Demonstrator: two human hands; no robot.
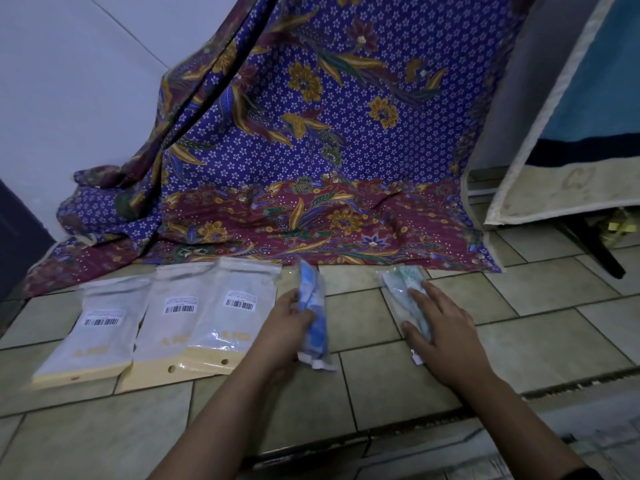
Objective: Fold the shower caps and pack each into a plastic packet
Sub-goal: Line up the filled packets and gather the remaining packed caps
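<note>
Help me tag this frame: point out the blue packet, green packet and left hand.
blue packet [317, 330]: head view, its middle.
green packet [401, 285]: head view, its uncovered top end.
left hand [285, 325]: head view, back of hand.

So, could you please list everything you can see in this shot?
labelled packets: three, whitish with cream strips, overlapping on the floor at left
blue packet: one, clear with blue contents, centre, gripped
green packet: one, clear with pale green contents, right of centre
patterned cloth: one, purple and maroon with gold flowers, draped behind
padded panel: one, blue with cream edging, upright at right
floor tiles: many, beige, underneath everything
left hand: one, grips the blue packet
right hand: one, rests flat on the green packet
</note>
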